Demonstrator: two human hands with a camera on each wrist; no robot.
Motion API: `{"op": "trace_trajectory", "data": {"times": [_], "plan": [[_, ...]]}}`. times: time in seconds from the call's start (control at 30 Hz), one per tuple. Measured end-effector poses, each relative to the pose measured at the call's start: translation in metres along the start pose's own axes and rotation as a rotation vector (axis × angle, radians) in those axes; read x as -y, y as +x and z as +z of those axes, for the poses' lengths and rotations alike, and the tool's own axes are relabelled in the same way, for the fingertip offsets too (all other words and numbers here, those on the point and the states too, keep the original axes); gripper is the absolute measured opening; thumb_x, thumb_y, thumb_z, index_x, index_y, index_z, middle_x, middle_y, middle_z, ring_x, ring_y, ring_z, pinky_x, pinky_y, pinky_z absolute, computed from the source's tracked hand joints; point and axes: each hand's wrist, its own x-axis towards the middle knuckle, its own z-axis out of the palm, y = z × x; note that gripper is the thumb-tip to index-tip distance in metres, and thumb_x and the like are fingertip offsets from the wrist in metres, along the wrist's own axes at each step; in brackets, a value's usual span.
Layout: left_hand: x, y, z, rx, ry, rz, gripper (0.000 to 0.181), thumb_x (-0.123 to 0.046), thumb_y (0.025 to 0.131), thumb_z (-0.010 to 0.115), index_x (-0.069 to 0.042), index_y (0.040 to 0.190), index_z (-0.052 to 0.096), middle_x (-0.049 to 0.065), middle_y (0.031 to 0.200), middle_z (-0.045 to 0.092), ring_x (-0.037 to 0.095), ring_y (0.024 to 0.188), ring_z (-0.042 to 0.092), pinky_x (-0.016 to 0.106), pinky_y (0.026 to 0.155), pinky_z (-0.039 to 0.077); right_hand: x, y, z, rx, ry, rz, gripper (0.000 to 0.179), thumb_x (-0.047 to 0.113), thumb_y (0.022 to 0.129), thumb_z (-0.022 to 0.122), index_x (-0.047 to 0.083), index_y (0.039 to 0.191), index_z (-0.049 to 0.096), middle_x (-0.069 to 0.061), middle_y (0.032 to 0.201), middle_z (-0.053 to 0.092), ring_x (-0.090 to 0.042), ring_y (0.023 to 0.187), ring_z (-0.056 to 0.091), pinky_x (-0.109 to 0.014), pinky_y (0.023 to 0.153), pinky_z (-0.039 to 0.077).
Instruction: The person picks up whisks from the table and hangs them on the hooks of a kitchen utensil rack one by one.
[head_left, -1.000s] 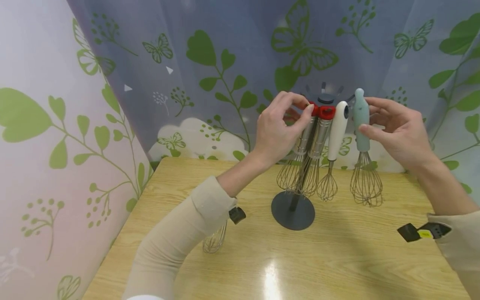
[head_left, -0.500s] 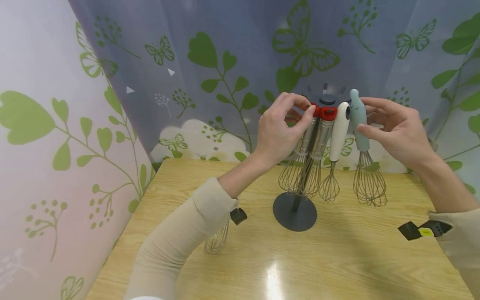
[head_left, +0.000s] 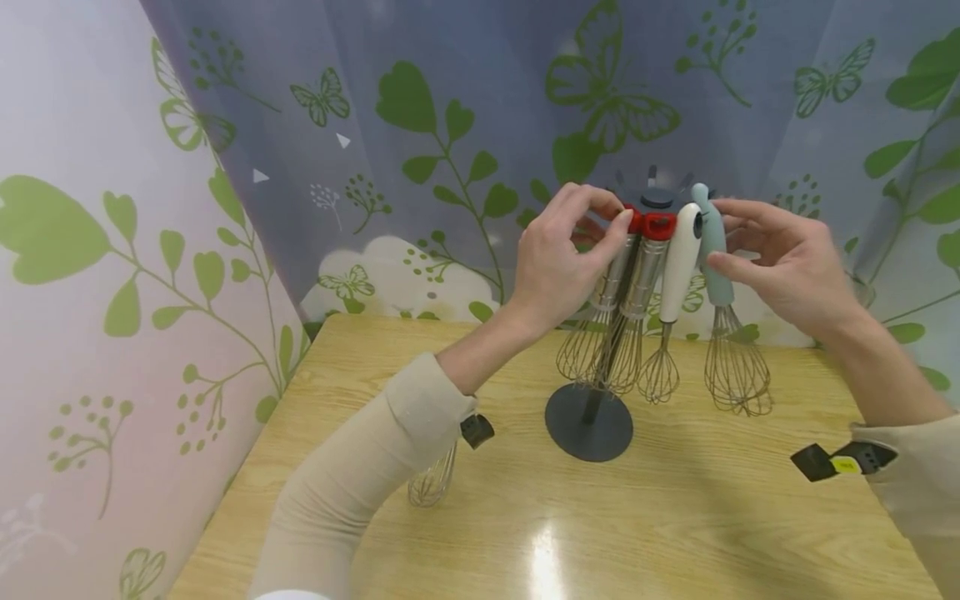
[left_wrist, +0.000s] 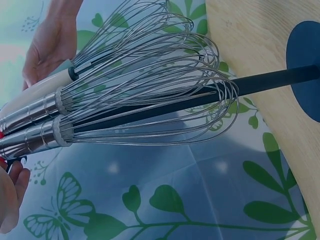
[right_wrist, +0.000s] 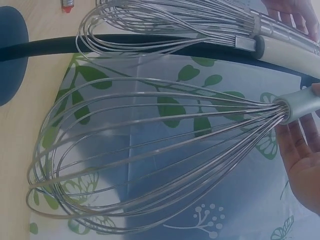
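Note:
My right hand (head_left: 787,267) grips a whisk with a pale green handle (head_left: 717,279), thumb in front and fingers behind. It hangs wires down, its top tilted left, close beside a white-handled whisk (head_left: 678,275). At the rack's left side my left hand (head_left: 558,258) pinches the red end of a steel-handled whisk (head_left: 613,279) between thumb and forefinger. A second steel whisk with a red end (head_left: 642,275) hangs right of it. These hang at the top of a dark stand (head_left: 588,429) with a round base. In the right wrist view, the green whisk's wires (right_wrist: 150,150) stand apart from the others.
Another whisk (head_left: 432,483) lies on the wooden table (head_left: 675,517), partly hidden by the left sleeve (head_left: 382,450). Behind the table hangs a curtain (head_left: 465,83) with green leaves and butterflies. Upper hooks (head_left: 652,177) of the stand show above the whisks.
My right hand has moved left with the green-handled whisk, whose top now leans towards the white-handled whisk and the stand. The left hand keeps its pinch in the same place.

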Motion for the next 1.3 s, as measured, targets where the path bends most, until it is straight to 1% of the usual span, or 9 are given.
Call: {"op": "trace_trajectory", "data": {"times": [0.13,0.23,0.43,0.63,0.8,1.13,1.3], "plan": [[0.0,0.0,0.0,-0.001,-0.004,0.001,0.014,-0.013,0.103,0.067,-0.001,0.108,0.07,0.013,0.106,0.07,0.02,0.083,0.074,0.007,0.077,0.056,-0.003,-0.001,0.003,0.008,0.035,-0.014,0.055,-0.02,0.091,0.064,0.006,0.14,0.068,0.007,0.11,0.075,-0.003,0.09,0.072,-0.011,0.072,0.056],[0.0,0.0,0.0,-0.004,-0.005,0.001,0.014,-0.013,0.103,0.067,-0.001,0.108,0.07,0.013,0.106,0.07,0.02,0.083,0.074,0.007,0.077,0.056,-0.004,-0.001,0.004,0.018,0.067,-0.031,0.055,-0.021,0.091,0.063,0.005,0.139,0.068,0.005,0.11,0.075,-0.005,0.089,0.071,-0.011,0.073,0.057],[0.0,0.0,0.0,-0.007,0.001,0.004,0.013,-0.013,0.102,0.068,-0.001,0.108,0.07,0.013,0.106,0.07,0.02,0.082,0.074,0.006,0.077,0.055,-0.006,-0.002,0.007,0.008,0.115,-0.025,0.055,-0.023,0.091,0.062,0.004,0.138,0.068,0.003,0.11,0.075,-0.006,0.09,0.071,-0.012,0.075,0.058],[0.0,0.0,0.0,-0.006,-0.007,-0.002,0.013,-0.013,0.102,0.067,-0.001,0.108,0.07,0.013,0.105,0.069,0.02,0.082,0.074,0.007,0.076,0.056,-0.009,-0.003,0.009,-0.017,0.127,-0.011,0.058,-0.025,0.09,0.061,0.006,0.137,0.069,0.002,0.11,0.075,-0.008,0.091,0.071,-0.012,0.076,0.059],[0.0,0.0,0.0,-0.008,-0.012,-0.006,0.013,-0.012,0.102,0.067,-0.001,0.107,0.07,0.013,0.105,0.069,0.02,0.082,0.074,0.007,0.076,0.056,-0.011,-0.003,0.011,-0.025,0.115,-0.022,0.058,-0.025,0.09,0.06,0.006,0.138,0.069,0.003,0.11,0.075,-0.007,0.092,0.072,-0.012,0.076,0.059],[0.0,0.0,0.0,-0.011,-0.012,-0.005,0.013,-0.012,0.102,0.068,0.0,0.108,0.07,0.014,0.105,0.07,0.02,0.081,0.074,0.007,0.076,0.055,-0.014,-0.004,0.017,-0.026,0.149,-0.033,0.057,-0.024,0.092,0.058,0.006,0.14,0.067,0.003,0.109,0.076,-0.007,0.097,0.073,-0.013,0.078,0.059],[0.0,0.001,0.0,-0.01,-0.012,-0.008,0.014,-0.013,0.102,0.068,0.0,0.108,0.07,0.014,0.106,0.07,0.02,0.081,0.074,0.007,0.076,0.055,-0.014,-0.004,0.02,-0.041,0.154,-0.047,0.056,-0.024,0.092,0.058,0.004,0.14,0.067,0.002,0.108,0.077,-0.008,0.095,0.073,-0.014,0.077,0.059]]}}
